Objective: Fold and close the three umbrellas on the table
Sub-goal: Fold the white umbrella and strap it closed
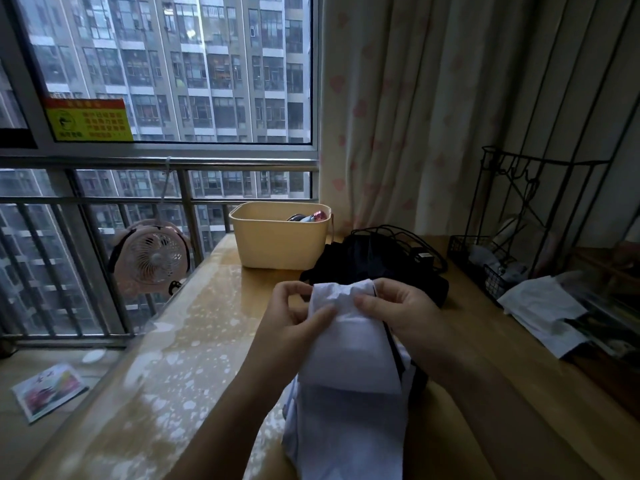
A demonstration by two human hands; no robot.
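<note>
- Centrally, head view: white umbrella [349, 358], soft crumpled fabric, held above glossy wooden table [214, 341].
- Left hand [298, 315] and right hand [405, 313] each pinch its top fold, fingers curled.
- Black umbrella [374, 266], limp heap, lies just behind, beside cream plastic tub [277, 242].

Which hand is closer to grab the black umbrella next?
Probably the right hand: it sits just in front of the black umbrella, while the left hand is off by its edge. Both hold the white umbrella now.
</note>
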